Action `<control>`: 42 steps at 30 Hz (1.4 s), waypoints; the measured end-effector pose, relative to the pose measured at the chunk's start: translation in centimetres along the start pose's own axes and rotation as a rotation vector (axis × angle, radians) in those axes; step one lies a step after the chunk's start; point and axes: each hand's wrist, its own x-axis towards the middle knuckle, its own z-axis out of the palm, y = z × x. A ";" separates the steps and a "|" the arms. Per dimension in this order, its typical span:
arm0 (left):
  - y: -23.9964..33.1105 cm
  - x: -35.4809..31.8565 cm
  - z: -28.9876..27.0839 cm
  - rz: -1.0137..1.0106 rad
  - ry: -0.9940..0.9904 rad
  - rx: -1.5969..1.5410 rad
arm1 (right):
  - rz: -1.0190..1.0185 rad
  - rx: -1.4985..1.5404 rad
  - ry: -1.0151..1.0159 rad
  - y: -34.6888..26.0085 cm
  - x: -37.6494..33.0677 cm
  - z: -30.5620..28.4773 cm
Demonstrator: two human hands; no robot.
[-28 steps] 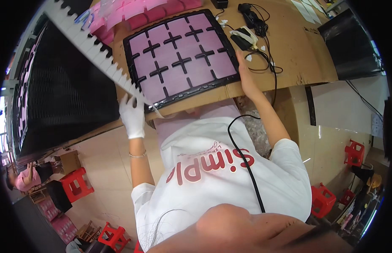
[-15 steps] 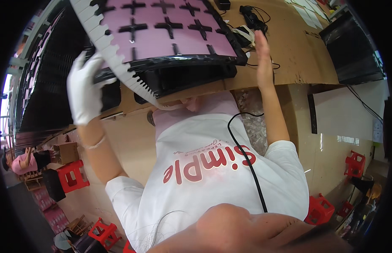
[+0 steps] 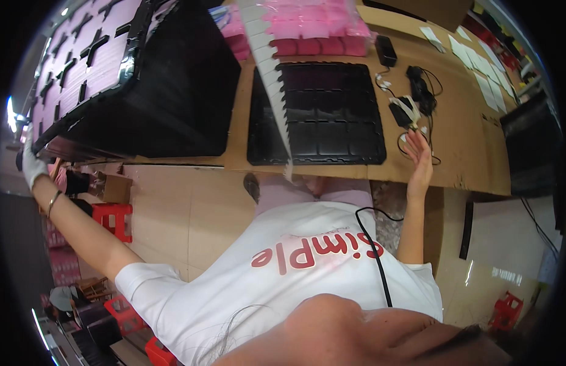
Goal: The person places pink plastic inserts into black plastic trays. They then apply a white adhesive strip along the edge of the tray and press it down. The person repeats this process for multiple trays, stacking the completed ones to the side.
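Observation:
On the left stands a tall black block of plastic trays (image 3: 185, 91). Its pink top carries black crosses, and whether it is one piece or several stacked I cannot tell. My white-gloved left hand (image 3: 33, 163) grips its near left corner, some fingers hidden along the edge. A flat black tray (image 3: 316, 116) lies in front of me with nothing on it. Bare and empty, my right hand (image 3: 419, 161) is open with fingers stretched out, at the tray's right side by the cables. A white sawtooth strip (image 3: 266, 67) hangs across the view over the flat tray.
Pink packages (image 3: 316, 24) lie behind the flat tray. On the brown cardboard table cover (image 3: 466, 149) are a black power adapter (image 3: 385, 51), a coiled black cable (image 3: 422, 88) and white papers (image 3: 478, 58). Red stools (image 3: 114, 221) stand on the floor.
The pink-topped trays have moved from in front of me to the left, uncovering the flat black tray. My left hand has swung outward left; my right hand has lowered, still open.

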 end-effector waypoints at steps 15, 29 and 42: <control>2.6 -2.8 13.0 0.082 0.093 0.699 | 0.066 -0.145 -0.047 0.0 0.3 2.5; 13.5 -15.5 20.2 0.432 -0.567 -0.027 | 0.112 -0.085 -0.112 0.9 -1.5 2.6; 13.3 -17.2 20.9 0.331 -0.406 0.287 | 0.107 -0.036 0.019 0.2 -3.0 1.5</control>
